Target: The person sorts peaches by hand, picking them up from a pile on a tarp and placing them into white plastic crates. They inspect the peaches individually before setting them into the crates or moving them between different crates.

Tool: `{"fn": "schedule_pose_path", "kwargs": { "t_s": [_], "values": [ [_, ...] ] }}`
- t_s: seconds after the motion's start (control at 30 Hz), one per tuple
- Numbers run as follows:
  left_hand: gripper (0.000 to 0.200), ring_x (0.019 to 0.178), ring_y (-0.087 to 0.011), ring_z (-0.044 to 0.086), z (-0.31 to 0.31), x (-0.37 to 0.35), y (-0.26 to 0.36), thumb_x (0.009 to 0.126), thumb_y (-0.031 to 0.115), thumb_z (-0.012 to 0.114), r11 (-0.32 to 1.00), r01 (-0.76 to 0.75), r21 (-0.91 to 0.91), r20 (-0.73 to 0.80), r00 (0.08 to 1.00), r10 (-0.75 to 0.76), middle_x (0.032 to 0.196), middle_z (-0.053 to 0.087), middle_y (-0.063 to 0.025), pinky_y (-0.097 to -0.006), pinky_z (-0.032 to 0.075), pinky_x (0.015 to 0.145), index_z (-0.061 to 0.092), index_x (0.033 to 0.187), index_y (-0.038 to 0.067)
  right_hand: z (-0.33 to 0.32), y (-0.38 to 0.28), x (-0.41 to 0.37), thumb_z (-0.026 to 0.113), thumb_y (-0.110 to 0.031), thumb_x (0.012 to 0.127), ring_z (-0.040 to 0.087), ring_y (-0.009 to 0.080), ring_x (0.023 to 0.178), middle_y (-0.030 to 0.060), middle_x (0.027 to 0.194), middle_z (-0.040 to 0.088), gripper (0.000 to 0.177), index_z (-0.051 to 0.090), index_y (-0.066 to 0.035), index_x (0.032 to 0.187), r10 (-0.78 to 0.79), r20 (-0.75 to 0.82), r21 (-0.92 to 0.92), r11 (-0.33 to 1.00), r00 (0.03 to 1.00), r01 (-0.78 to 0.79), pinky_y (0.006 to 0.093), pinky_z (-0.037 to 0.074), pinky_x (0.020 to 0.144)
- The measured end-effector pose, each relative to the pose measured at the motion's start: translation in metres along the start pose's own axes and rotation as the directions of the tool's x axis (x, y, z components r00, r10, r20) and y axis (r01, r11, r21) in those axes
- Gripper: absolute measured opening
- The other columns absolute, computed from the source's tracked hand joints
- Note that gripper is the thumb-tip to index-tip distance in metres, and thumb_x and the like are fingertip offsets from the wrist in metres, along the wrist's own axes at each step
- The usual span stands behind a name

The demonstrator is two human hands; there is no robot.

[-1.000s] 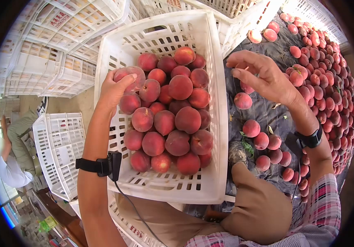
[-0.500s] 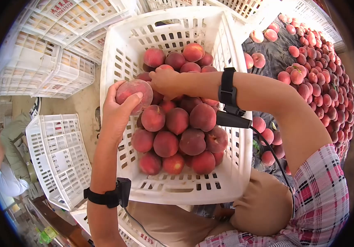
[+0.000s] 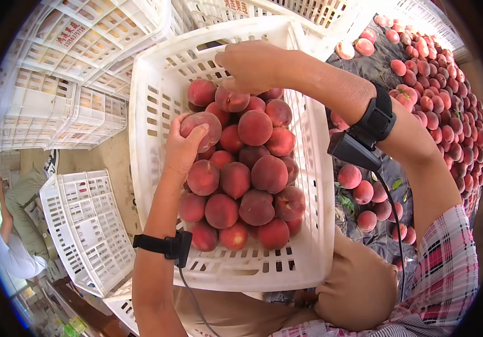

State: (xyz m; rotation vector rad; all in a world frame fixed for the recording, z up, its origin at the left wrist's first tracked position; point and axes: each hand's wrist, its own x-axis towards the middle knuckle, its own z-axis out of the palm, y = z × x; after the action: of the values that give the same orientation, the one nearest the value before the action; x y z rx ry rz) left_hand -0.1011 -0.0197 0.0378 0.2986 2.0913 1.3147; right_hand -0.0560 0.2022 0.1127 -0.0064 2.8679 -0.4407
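A white slotted crate [image 3: 315, 185] in front of me holds a heap of red peaches [image 3: 235, 180]. My left hand [image 3: 184, 147] is closed around a paler pink peach [image 3: 206, 124] on the left side of the heap. At the crate's far end, my right hand [image 3: 252, 66] has its fingers curled downward just above a dark red peach [image 3: 232, 101]. The back of this hand hides its fingertips and anything in them. Black straps with small boxes are on both forearms.
Stacked white crates [image 3: 44, 101] stand at the left and back. Another white crate [image 3: 92, 219] is tilted at lower left, with a person in a light top [image 3: 16, 255] beyond. Many peaches [image 3: 438, 112] lie on a dark sheet [image 3: 359, 76] at right.
My right hand has moved from the middle of the heap to the crate's far end, uncovering peaches there. My left hand, still gripping its peach, has shifted right over the heap.
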Motion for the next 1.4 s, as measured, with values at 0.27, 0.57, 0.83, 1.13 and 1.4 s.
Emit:
{"fn": "schedule_pose_path", "kwargs": {
  "t_s": [0.27,0.57,0.83,1.13,1.4],
  "values": [
    [0.061,0.115,-0.0312,0.052,0.000,0.004,0.000,0.083,0.032,0.063,0.574,-0.364,0.734,0.385,0.919,0.091,0.129,0.051,-0.0189,-0.0371,0.040,0.099,0.045,0.131,0.000,0.015,0.022,-0.022,0.058,-0.031,0.082,0.061,0.0382,0.088,0.0200,0.092,0.063,0.036,0.059,0.001,0.096,-0.078,0.085,0.015,0.997,0.993,0.077,0.0459,0.048,0.078],
    [0.083,0.115,-0.0331,0.053,0.017,0.010,0.009,0.067,0.035,0.076,0.355,-0.193,0.915,0.257,0.956,-0.143,0.129,0.051,-0.0200,-0.0421,0.044,0.095,0.040,0.136,0.005,0.008,0.029,-0.083,0.056,-0.024,0.085,0.060,0.0350,0.092,0.0166,0.104,0.059,0.033,0.057,-0.003,0.111,-0.119,-0.202,0.147,0.978,0.972,0.150,0.0429,0.048,0.082],
    [0.084,0.128,-0.0314,0.042,-0.003,0.002,-0.021,0.072,0.039,0.073,0.309,-0.388,0.868,0.369,0.922,0.121,0.133,0.048,-0.0190,-0.0464,0.020,0.111,0.036,0.140,0.005,0.010,0.046,-0.136,0.060,-0.015,0.084,0.062,0.0303,0.087,0.0163,0.094,0.060,0.029,0.058,0.000,0.109,-0.134,-0.495,0.281,0.910,0.858,0.304,0.0377,0.051,0.074],
    [0.070,0.119,-0.0343,0.050,-0.003,0.028,-0.024,0.081,0.038,0.064,0.673,-0.386,0.630,0.335,0.918,0.213,0.132,0.049,-0.0207,-0.0400,0.040,0.100,0.041,0.136,0.001,0.044,0.077,-0.212,0.060,-0.011,0.087,0.061,0.0218,0.083,0.0104,0.090,0.059,0.027,0.054,-0.001,0.110,0.121,-0.493,0.426,0.897,0.862,0.118,0.0342,0.049,0.072],
    [0.063,0.092,-0.0334,0.062,0.013,0.007,0.004,0.079,0.030,0.068,0.578,-0.233,0.782,0.263,0.964,0.033,0.118,0.054,-0.0230,-0.0402,0.051,0.078,0.043,0.126,-0.003,0.119,0.085,-0.303,0.062,-0.014,0.082,0.061,0.0295,0.085,0.0134,0.098,0.057,0.032,0.055,-0.004,0.111,0.359,-0.209,0.548,0.814,0.909,-0.195,0.0405,0.051,0.075]
  ]
}}
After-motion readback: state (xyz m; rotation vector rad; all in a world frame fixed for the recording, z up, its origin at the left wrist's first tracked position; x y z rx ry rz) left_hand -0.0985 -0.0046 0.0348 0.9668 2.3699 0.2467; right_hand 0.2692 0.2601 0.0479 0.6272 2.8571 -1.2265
